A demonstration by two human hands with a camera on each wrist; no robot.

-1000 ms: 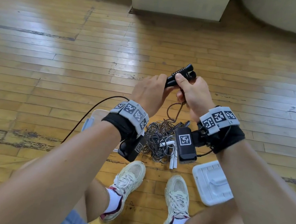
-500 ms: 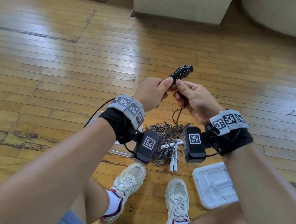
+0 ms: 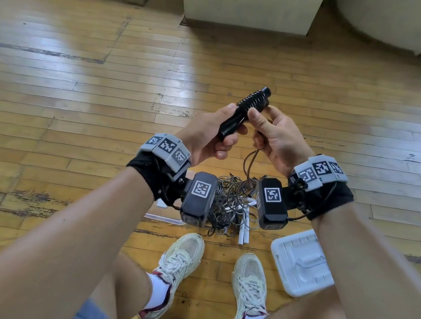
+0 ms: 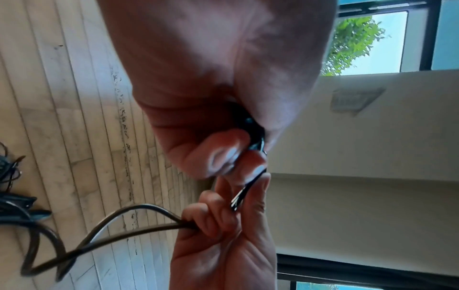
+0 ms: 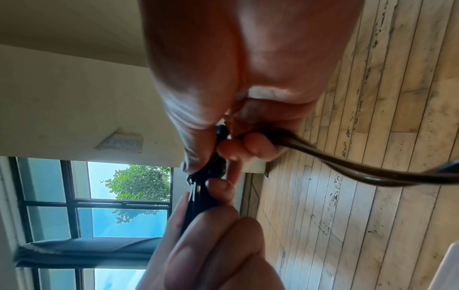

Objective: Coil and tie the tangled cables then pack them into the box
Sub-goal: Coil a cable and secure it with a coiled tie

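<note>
the coiled black cable bundle is held up in the air between the knees, tilted with its wound end pointing up and away. the left hand curls its fingers round the bundle's lower end, thumb lying along it. the right hand pinches the wound part with thumb and forefinger, its lower fingers curled on a loose brown strand that hangs down to the tangled cables on the floor. the two hands sit close together, nearly touching. the tangle lies just ahead of the shoes. a white lid lies on the floor to the right, beside the right shoe. bare planks run wide to the left and ahead, up to a pale block.
</note>
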